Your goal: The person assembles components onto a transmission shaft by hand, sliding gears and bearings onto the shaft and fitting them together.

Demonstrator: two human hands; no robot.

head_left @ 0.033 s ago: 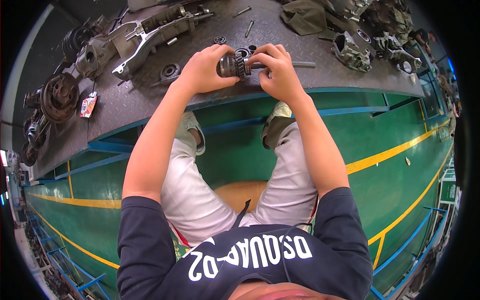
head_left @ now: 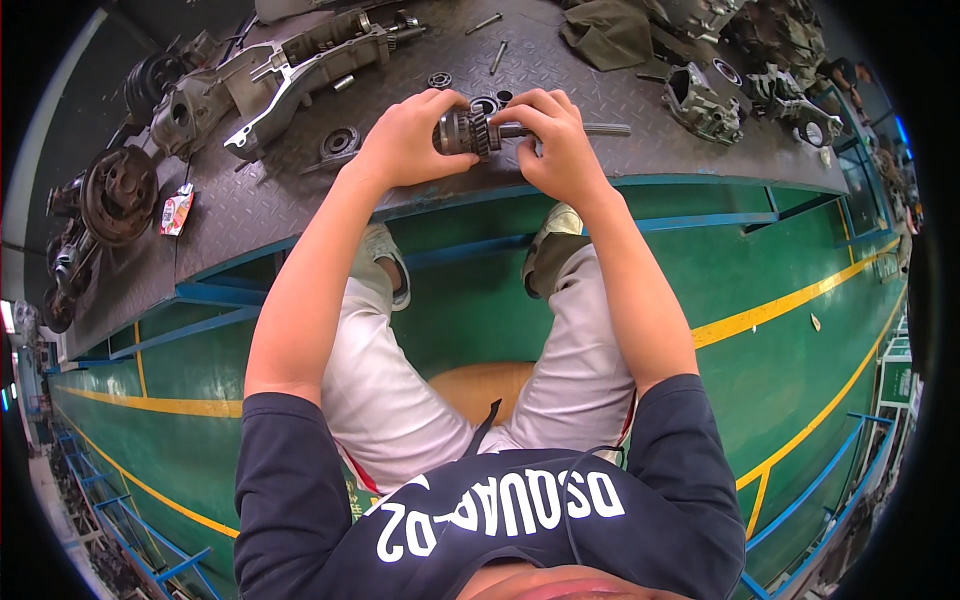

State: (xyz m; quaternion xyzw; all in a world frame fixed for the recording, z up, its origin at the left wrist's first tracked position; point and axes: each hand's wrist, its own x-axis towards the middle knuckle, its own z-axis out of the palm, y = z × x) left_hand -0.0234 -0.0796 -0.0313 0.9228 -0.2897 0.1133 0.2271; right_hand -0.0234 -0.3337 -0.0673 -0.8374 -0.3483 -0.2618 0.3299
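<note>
Head view: a casing (head_left: 245, 84) sits left of the gear shaft (head_left: 481, 130), a ring (head_left: 485, 104) beyond; left hand (head_left: 413, 140) cups the shaft, right hand (head_left: 561, 142) pinches it, both partly hiding it.

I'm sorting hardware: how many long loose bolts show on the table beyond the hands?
2. One bolt lies farther back on the table; the other bolt lies closer to the held gear shaft. More may be hidden under the cloth.

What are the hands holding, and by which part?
A metal geared shaft: the left hand grips its gear end, the right hand its slim rod beside the gears.
</note>
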